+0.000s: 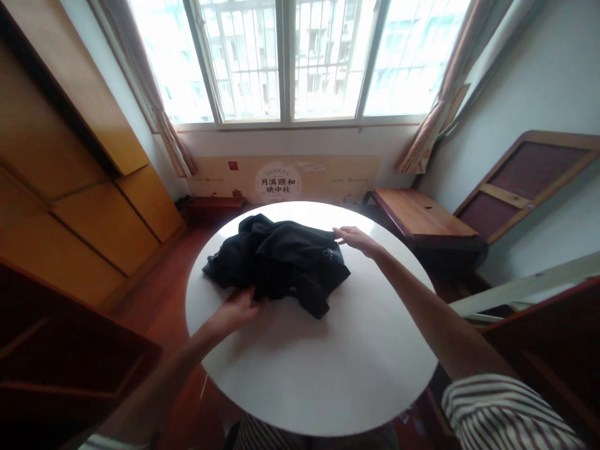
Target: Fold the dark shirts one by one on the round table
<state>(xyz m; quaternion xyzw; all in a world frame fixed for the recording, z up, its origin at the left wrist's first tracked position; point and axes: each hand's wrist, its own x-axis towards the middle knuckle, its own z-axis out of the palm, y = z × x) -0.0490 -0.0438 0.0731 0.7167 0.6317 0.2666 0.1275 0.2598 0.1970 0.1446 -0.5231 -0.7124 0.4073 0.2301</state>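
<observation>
A crumpled black garment [285,256] lies in a heap on the white oval table [347,356], with a small light mark near its right end. My right hand [354,239] pinches the cloth at its upper right edge, thumb and fingers closed together. At the lower left of the heap, my left hand [241,307] has its fingers closed on the near edge of the cloth, and the fingertips are partly hidden by the fabric.
Beyond the table a long printed board [328,172] leans below the window. A low wooden bench [422,212] stands at the right, near a leaning framed panel [525,181]. Yellow wooden cabinets [103,219] line the left wall. A dark wooden piece [70,350] stands close at the left.
</observation>
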